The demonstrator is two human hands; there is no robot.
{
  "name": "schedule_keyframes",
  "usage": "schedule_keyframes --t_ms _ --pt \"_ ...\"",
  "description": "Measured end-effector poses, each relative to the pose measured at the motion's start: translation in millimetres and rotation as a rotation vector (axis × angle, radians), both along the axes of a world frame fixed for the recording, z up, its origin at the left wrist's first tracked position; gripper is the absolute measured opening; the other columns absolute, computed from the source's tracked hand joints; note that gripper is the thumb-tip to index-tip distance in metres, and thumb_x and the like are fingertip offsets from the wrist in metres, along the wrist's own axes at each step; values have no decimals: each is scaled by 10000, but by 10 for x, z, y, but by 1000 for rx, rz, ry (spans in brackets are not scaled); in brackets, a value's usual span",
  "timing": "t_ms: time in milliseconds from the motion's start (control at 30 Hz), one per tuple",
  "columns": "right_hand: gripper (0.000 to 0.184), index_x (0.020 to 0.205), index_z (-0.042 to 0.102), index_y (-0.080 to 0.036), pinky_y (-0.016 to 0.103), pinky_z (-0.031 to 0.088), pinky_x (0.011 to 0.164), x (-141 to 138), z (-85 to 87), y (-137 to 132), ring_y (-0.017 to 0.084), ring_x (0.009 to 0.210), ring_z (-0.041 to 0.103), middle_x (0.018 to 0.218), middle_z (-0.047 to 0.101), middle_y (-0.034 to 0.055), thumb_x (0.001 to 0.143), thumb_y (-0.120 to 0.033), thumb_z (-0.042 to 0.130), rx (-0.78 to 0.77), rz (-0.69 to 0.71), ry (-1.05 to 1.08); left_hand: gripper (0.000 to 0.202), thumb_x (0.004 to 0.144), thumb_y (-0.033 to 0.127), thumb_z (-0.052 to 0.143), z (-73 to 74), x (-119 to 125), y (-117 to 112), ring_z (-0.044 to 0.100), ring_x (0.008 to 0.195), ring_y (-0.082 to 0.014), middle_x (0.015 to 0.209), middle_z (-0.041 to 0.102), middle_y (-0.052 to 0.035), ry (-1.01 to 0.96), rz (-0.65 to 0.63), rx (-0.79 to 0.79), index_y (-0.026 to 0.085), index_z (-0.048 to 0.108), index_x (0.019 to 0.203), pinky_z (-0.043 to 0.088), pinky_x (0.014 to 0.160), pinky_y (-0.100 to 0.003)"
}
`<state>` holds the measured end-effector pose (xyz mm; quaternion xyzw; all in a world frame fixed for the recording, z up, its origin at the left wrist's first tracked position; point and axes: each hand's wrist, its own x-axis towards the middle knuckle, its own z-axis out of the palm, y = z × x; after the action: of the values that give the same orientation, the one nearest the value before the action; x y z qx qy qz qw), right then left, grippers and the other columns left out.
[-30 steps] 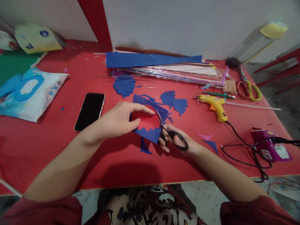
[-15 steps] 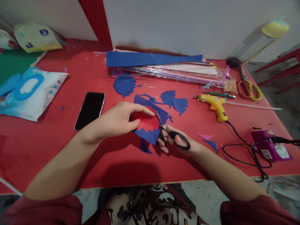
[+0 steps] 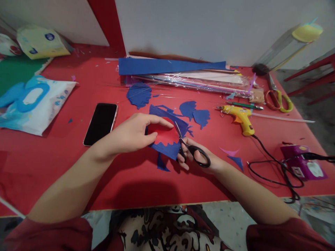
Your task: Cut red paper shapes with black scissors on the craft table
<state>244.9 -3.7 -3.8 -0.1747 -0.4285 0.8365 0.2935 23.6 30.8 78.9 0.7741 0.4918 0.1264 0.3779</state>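
Observation:
My left hand [image 3: 138, 130] pinches a red scalloped paper petal [image 3: 166, 134] together with the blue paper [image 3: 167, 150] beneath it, thumb and forefinger on top. In my right hand [image 3: 195, 153] is a pair of black-handled scissors [image 3: 199, 155], the thumb through one loop. Their blades lie along the right edge of the red petal, at the blue paper. Just beyond are two cut blue petals [image 3: 201, 118] and a stack of blue scalloped pieces [image 3: 139, 94]. A blue scrap [image 3: 162, 163] rests below the paper.
A phone [image 3: 101, 123] lies left of my hands, and a wipes pack [image 3: 36, 104] farther left. To the right are a yellow glue gun [image 3: 242, 116], its cord, a purple power socket [image 3: 302, 164] and other scissors [image 3: 278, 97]. Blue strips [image 3: 170, 65] lie along the wall.
The scissors have shifted slightly and their blades appear a little closer together. The paper has turned a little to the right under my left hand.

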Motion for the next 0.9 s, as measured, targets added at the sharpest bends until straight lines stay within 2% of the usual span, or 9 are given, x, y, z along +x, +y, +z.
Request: schedule_keyframes --t_ms 233,500,700,900 --pt "381 894 434 -210 230 395 500 1 -62 -15 96 576 484 735 498 -24 785 -538 594 -1 -21 47 439 714 122 471 3 -1 -5 627 966 -181 1091 689 1 0 -7 -6 240 660 1092 482 780 -260" --pt "375 876 420 -208 226 386 513 2 -26 -1 78 547 470 715 474 -38 787 -524 601 1 -7 39 432 715 118 476 -18 1 -2 624 969 -192 1090 689 -3 -12 -4 -11 243 664 1084 481 780 -274" --pt "368 881 419 -213 238 401 520 5 -30 1 77 532 467 718 477 -40 788 -518 603 7 -25 18 445 716 102 468 -19 11 -13 645 852 -151 1080 695 14 -43 16 -12 239 656 1095 490 708 -233" --pt "359 881 431 -206 231 399 504 6 -45 -3 72 525 461 725 490 -35 785 -496 620 4 -58 31 450 697 48 466 -1 35 -15 619 1009 -148 1123 683 -6 -77 34 5 180 658 1081 469 862 -222"
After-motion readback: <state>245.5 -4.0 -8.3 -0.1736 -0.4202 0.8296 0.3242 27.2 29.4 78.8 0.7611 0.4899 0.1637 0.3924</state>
